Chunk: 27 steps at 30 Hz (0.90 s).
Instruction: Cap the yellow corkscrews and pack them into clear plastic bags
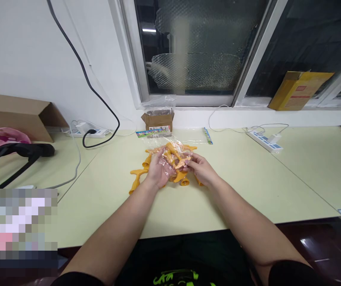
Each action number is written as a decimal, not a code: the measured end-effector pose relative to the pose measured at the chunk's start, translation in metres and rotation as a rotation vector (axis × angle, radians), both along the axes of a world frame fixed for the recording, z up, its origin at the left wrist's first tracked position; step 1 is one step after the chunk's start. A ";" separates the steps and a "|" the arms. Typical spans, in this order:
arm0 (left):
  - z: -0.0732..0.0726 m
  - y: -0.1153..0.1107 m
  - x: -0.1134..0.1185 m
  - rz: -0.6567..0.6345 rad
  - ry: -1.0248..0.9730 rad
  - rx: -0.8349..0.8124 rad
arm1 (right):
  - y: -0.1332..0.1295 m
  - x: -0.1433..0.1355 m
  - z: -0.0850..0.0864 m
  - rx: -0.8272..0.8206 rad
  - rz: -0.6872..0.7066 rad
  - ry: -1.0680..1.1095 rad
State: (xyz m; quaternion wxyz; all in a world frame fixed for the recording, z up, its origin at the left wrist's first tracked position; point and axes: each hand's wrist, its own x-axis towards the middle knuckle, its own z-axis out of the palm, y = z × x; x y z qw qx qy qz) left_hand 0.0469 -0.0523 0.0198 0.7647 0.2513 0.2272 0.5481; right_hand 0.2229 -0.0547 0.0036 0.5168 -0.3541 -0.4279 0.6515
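Observation:
In the middle of the table, a clear plastic bag [173,143] with yellow plastic pieces in it is held between my two hands. My left hand [157,171] grips the bag's left side, fingers partly hidden by the film. My right hand [200,169] pinches its right side near a yellow piece with a flared end [183,163]. More yellow plastic pieces lie on the table under and around my hands, among them a T-shaped one [136,180] left of my left hand. What exactly the pieces are, I cannot tell.
Behind the bag stand a small open cardboard box [157,120] and a flat clear packet with a colourful header [150,133]. Power strips [264,141] lie on both sides; a black cable [84,71] hangs at left. A large cardboard box [12,111] is at far left.

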 end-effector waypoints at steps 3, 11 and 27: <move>-0.005 0.002 -0.001 -0.031 0.024 -0.021 | -0.002 -0.014 -0.002 0.037 -0.045 0.162; -0.007 0.008 -0.009 0.090 -0.049 -0.089 | -0.006 0.012 0.007 0.564 -0.165 -0.427; -0.001 -0.001 -0.002 0.071 -0.121 -0.068 | 0.002 0.014 0.004 0.171 -0.198 -0.327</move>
